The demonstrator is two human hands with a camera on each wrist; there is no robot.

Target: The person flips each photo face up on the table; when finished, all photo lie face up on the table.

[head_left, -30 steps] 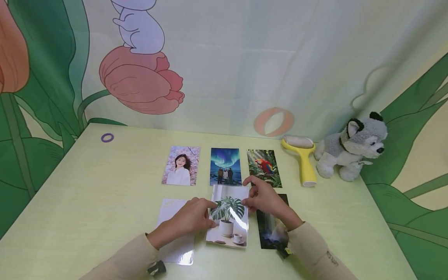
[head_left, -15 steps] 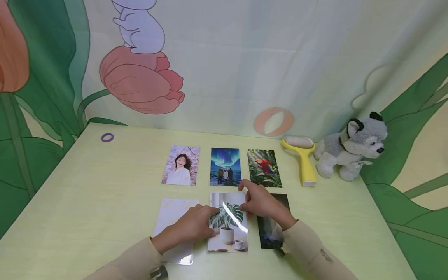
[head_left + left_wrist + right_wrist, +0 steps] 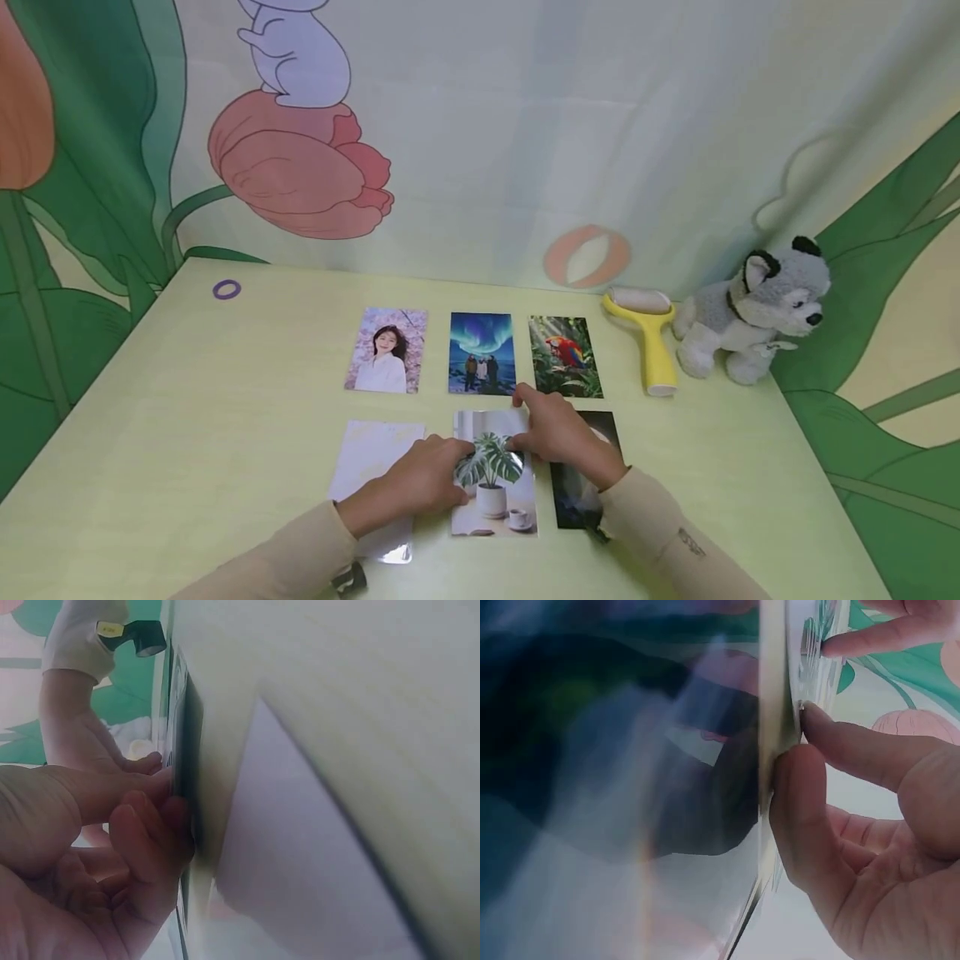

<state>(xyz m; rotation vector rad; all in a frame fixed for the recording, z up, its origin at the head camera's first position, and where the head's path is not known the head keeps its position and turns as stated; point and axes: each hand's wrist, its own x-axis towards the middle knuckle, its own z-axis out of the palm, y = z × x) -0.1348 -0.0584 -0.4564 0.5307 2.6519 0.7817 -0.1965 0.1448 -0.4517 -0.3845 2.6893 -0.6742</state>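
A glossy photo (image 3: 495, 504) of a potted monstera lies at the middle of the front row, low over the table. My left hand (image 3: 423, 477) pinches its left edge, thumb and fingertips meeting at the rim in the left wrist view. At the opposite edge my right hand (image 3: 561, 433) pinches it too; in the right wrist view the thumb (image 3: 847, 746) is on its face and a curled finger (image 3: 799, 795) is at the edge. Beneath my left forearm, a pale sheet (image 3: 375, 446) is partly covered. The right wrist overlaps a dark photo (image 3: 573, 496).
Behind lie a portrait photo (image 3: 386, 350), an aurora photo (image 3: 482, 354) and a parrot photo (image 3: 566, 358). A yellow-handled lint roller (image 3: 660, 358) and a plush dog (image 3: 750, 312) are at the back right. A purple ring (image 3: 227, 289) lies far left.
The monstera photo has come down toward me, leaving a gap below the aurora photo, then shifted slightly right. Both hands have moved with it, keeping their places at its edges.
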